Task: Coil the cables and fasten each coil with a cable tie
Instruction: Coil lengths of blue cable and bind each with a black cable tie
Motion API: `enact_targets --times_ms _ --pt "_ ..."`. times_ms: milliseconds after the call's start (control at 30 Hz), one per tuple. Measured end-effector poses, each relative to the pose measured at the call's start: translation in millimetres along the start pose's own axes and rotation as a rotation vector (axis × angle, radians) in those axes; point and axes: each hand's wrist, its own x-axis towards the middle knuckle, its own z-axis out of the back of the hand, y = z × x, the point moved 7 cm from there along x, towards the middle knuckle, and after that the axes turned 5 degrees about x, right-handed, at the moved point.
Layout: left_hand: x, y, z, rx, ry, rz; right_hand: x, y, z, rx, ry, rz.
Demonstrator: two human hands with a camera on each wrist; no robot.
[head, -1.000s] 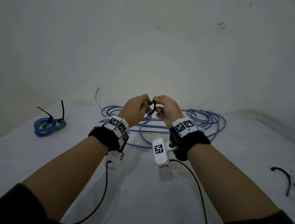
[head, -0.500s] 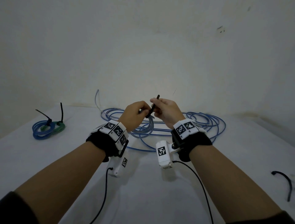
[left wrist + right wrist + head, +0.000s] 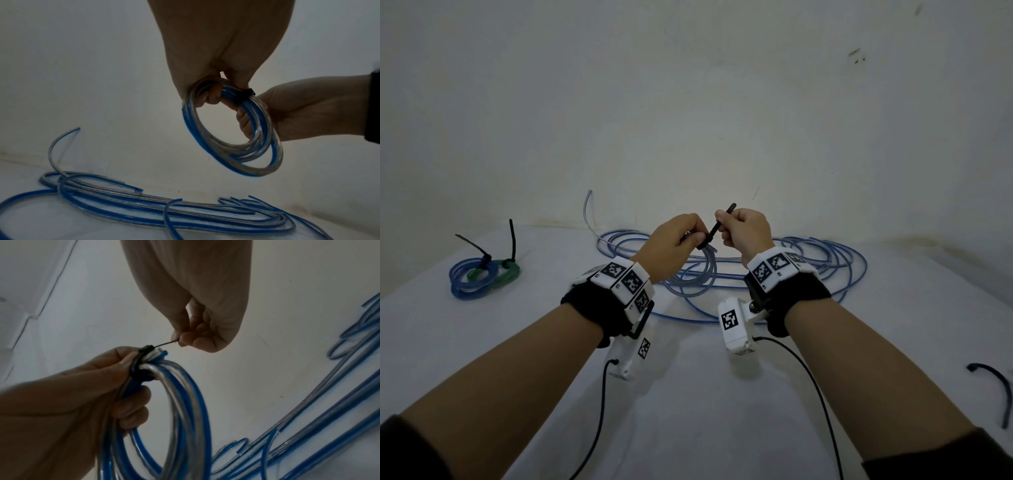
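Note:
A small coil of blue-and-clear cable hangs from my left hand, which grips its top, held above the table. A black cable tie is looped snugly around the coil's strands just beside my left fingers. My right hand pinches the tie's tail between thumb and fingers, and the tail's free end sticks up past the fist. In the left wrist view the tie crosses the coil at its top.
Loose blue cables sprawl across the white table behind my hands, up to the wall. Two tied coils, blue and green, lie at the far left. A spare black tie lies at the right edge.
The tie's open loop has been drawn tight around the coil. My right hand has pulled the tail up and to the right, and the hands have moved slightly apart.

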Motion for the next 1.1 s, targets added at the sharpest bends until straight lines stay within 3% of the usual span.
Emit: enact_targets --times_ms 200,367,467,633,767,867,967,1100 --pt "4.1 -3.2 -0.9 0.007 -0.017 -0.009 5.4 -2.4 1.4 0.002 -0.066 -0.036" --pt "6.0 5.6 1.9 -0.031 -0.052 0.093 -3.9 -5.8 -9.9 0.251 0.137 -0.196" --pt "7.1 5.7 3.5 0.0 -0.055 0.097 -11.0 -11.9 -18.3 0.179 0.229 -0.225" --pt "-0.5 0.3 -4.4 0.007 0.04 0.074 -2.5 -15.2 -15.3 0.041 0.09 -0.195" --pt "-2.3 -0.8 1.4 0.073 0.034 0.054 -1.0 -6.7 -21.6 -0.094 0.149 -0.201" --pt "-1.7 -0.5 9.7 0.11 0.008 0.055 -2.4 2.7 -28.9 -0.146 0.153 -0.182" --pt "-2.4 4.0 22.4 0.138 -0.046 0.104 -6.3 12.6 -36.1 -0.08 0.061 -0.066" --pt "-10.7 32.3 62.1 0.125 -0.282 0.279 -24.7 22.2 -64.3 -0.001 0.128 0.012"
